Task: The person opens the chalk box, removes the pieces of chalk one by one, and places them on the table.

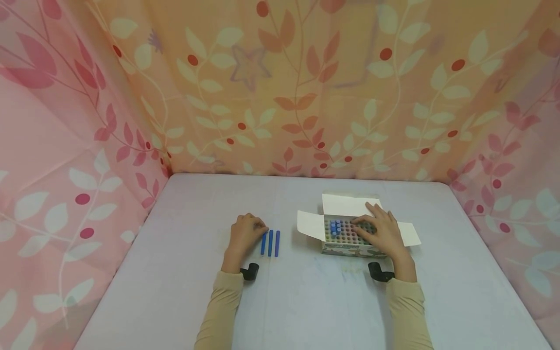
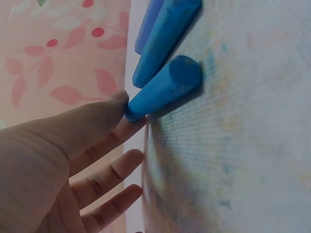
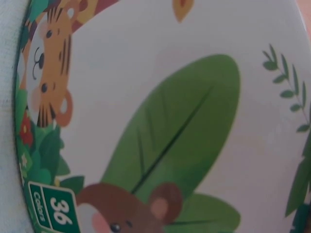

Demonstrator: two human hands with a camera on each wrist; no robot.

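My left hand (image 1: 247, 235) pinches the top end of a blue crayon (image 2: 167, 87) between thumb and index finger; its other fingers spread loosely. That crayon lies leftmost in a row of three on the table. Beside it are a second blue crayon (image 1: 271, 243) and a more violet-blue one (image 1: 277, 244). On the right, my right hand (image 1: 386, 234) is over an open cardboard box (image 1: 350, 249), thumb and fingers apart above the grid inside. Several blue crayons (image 1: 335, 227) stand upright in the grid's left part. The right wrist view shows only the box's printed side, marked "36 Colors".
White flaps (image 1: 311, 225) fold outward from the box's left, back and right sides. The pale table (image 1: 306, 301) carries faint coloured smudges. Leaf-patterned curtains (image 1: 280, 97) enclose it at the back and both sides. A black wrist camera (image 1: 250, 271) sits by each wrist.
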